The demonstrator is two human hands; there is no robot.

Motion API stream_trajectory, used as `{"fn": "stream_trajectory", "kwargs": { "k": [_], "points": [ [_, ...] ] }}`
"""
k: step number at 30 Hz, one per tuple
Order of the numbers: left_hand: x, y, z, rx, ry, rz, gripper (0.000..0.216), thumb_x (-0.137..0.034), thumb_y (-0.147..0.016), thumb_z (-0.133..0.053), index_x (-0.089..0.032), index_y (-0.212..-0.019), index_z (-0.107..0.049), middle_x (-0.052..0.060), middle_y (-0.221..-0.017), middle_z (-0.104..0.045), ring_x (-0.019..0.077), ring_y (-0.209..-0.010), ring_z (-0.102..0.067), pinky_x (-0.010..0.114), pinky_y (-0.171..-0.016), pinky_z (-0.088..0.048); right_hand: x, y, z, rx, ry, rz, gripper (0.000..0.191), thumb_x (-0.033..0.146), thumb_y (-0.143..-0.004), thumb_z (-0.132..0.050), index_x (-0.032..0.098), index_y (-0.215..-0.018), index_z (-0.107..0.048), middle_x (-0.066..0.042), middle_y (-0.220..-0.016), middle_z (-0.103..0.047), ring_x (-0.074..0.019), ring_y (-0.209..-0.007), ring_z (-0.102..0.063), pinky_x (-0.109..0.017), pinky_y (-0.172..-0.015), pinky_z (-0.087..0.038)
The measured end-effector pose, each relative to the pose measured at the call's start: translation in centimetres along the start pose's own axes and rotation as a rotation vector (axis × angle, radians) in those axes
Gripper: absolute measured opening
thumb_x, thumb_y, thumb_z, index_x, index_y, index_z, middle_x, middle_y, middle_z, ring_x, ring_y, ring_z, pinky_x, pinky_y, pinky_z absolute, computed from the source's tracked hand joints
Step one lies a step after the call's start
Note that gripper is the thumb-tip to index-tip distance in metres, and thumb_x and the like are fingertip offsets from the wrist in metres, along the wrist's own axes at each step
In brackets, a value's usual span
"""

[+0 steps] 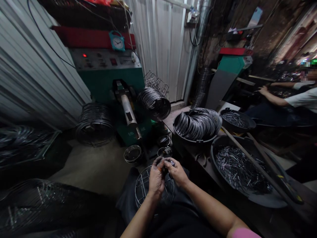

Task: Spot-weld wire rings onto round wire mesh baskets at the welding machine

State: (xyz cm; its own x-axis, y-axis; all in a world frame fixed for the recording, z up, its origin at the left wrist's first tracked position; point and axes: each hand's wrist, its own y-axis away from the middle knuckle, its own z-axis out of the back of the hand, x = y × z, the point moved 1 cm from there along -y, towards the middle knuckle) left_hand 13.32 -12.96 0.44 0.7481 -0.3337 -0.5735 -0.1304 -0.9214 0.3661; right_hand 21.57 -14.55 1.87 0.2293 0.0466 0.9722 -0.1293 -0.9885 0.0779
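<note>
My left hand (156, 177) and my right hand (175, 170) meet above my lap, fingers closed and pinched together. Between them shows a bit of something small and orange-brown, mostly covered by the fingers; its kind cannot be made out. Dark coverings sit on some fingertips. Below the hands, a round wire rack (141, 191) with crossing bars rests on my lap. Just beyond the fingers is a small round dish (167, 152). Straight ahead stands a green machine (84, 79) with a metal arm (128, 110) pointing towards me.
To the right, a basin holds metal rings (198, 124), and a larger basin (213, 155) contains short metal rods under a wooden stick (244, 150). Wire ring bundles (94, 124) hang left of the machine. A person (300, 99) sits at far right by another machine (223, 72).
</note>
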Motion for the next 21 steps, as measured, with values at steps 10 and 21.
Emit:
{"fn": "stream_trajectory", "kwargs": {
  "k": [10, 21],
  "points": [
    [0.4, 0.4, 0.7, 0.004, -0.154, -0.177, 0.06, -0.031, -0.05, -0.086, -0.018, -0.099, -0.055, 0.001, -0.076, -0.065, 0.016, -0.071, -0.064, 0.026, -0.069, -0.05, -1.2, 0.6, -0.4, 0.016, 0.032, -0.031, 0.029, 0.033, -0.06, -0.076, 0.018, -0.081, -0.062, -0.002, -0.083, -0.067, -0.0181, -0.083, -0.062, -0.034, -0.085, -0.046],
    [-5.5, -1.5, 4.4, -0.102, -0.469, -0.385, 0.053, -0.045, -0.061, -0.078, -0.017, -0.102, -0.06, -0.003, -0.069, -0.055, 0.0068, -0.054, -0.045, 0.018, -0.052, -0.038, -2.4, -2.0, 3.4, -0.209, -0.206, -0.34, 0.03, 0.035, -0.063, -0.074, 0.017, -0.078, -0.054, 0.011, -0.046, -0.04, -0.0011, -0.033, -0.023, -0.015, -0.033, -0.016]
  ]
}}
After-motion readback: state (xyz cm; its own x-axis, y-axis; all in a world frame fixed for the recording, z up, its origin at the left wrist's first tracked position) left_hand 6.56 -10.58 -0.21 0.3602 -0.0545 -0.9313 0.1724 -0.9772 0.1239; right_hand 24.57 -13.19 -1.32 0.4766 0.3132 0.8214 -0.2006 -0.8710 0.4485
